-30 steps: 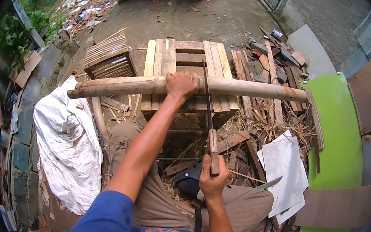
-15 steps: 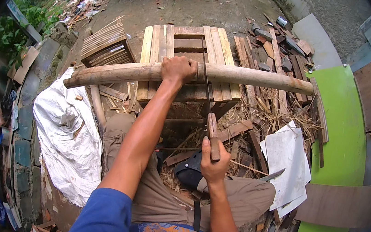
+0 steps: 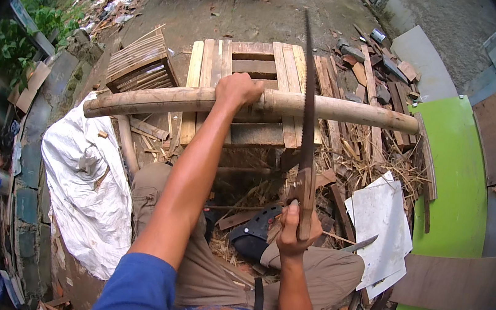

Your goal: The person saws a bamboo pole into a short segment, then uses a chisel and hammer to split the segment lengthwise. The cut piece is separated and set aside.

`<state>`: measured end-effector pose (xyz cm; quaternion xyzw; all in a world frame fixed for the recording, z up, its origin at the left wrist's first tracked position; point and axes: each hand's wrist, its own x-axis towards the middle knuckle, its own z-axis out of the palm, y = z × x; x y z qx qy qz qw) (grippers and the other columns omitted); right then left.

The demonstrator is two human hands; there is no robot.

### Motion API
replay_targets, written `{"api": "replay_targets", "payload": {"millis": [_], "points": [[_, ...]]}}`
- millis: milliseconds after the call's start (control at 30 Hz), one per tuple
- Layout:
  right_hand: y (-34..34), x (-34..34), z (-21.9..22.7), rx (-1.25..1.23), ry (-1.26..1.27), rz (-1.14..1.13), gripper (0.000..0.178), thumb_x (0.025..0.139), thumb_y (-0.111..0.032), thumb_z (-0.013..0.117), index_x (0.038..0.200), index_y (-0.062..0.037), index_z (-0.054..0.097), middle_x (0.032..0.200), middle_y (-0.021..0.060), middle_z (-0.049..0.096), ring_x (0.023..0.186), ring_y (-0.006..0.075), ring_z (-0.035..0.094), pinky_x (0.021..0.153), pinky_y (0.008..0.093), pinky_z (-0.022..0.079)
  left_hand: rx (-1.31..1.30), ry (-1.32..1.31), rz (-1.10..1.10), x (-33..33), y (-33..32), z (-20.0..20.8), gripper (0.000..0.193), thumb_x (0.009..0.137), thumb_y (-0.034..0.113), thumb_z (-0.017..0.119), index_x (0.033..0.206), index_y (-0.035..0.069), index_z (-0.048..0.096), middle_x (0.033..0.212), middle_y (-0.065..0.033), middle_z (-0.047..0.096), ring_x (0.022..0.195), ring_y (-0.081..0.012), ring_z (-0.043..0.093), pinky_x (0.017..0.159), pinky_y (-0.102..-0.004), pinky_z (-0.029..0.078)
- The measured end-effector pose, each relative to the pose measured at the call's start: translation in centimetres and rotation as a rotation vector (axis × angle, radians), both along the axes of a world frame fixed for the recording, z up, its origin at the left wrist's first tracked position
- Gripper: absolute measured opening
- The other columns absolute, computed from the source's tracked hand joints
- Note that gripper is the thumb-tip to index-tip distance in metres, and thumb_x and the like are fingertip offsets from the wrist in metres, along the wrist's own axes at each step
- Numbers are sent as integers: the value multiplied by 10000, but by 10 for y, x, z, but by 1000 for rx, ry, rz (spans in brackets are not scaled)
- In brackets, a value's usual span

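A long bamboo pole [image 3: 174,100] lies crosswise over a low slatted wooden stand [image 3: 255,132], its ends sticking out past both sides. My left hand [image 3: 238,90] is closed over the pole, just left of a ring-like joint. In my right hand [image 3: 297,230] is a handsaw [image 3: 308,122], gripped by its brown wooden handle with the thumb along it. The saw's toothed dark blade points away from me and crosses in front of the pole, right of my left hand. I cannot tell whether blade and pole touch.
A slatted wooden piece [image 3: 141,62] stands to the left, behind a white sack [image 3: 88,182]. At right lie scrap wood [image 3: 379,143], white sheets [image 3: 379,224] with a knife [image 3: 362,243] beside them, and a green panel [image 3: 456,199]. My legs are folded close to the stand.
The saw has shifted right along the pole, its tip now higher in view and its blade turned to show more of its side. My left hand stays on the pole.
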<state>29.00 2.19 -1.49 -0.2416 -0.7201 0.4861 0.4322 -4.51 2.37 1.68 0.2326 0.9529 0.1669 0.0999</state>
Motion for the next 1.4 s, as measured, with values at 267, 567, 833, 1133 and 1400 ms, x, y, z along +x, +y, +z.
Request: {"api": "replay_targets", "payload": {"millis": [267,567,833,1133,1400], "points": [[-7,-8,-19,-105,-141,74,274,929,-135,682,706,-22,568,513,52,466,448,91,465,442,315,357,-33,-21,-11,-3,4,2,670,898,541,478,1097,-54,713,1132,-273,694,1102,-430,657,959,-477,505],[-17,13,-19,-4,-123,83,134,912,-101,669,838,10,660,553,84,529,505,107,559,488,314,433,34,91,-1,7,0,-8,541,878,417,462,952,-31,755,975,-287,719,951,-427,709,901,-494,538],[9,-62,-4,-70,-85,155,183,942,-117,654,789,-23,614,592,70,545,507,106,505,487,301,410,65,55,44,0,-3,-10,539,852,419,484,908,-49,745,919,-305,702,906,-478,690,847,-521,541],[21,-81,1,-73,-148,135,201,960,-138,625,801,-16,606,566,54,520,503,118,485,487,319,414,51,143,21,22,3,-6,530,850,410,487,892,-45,755,909,-309,704,890,-462,705,833,-523,550],[-45,70,1,33,-328,176,141,871,-31,666,978,48,713,685,140,658,562,225,686,534,340,525,105,197,78,3,3,-12,527,855,387,464,801,-52,751,819,-291,707,783,-436,711,848,-493,538]]}}
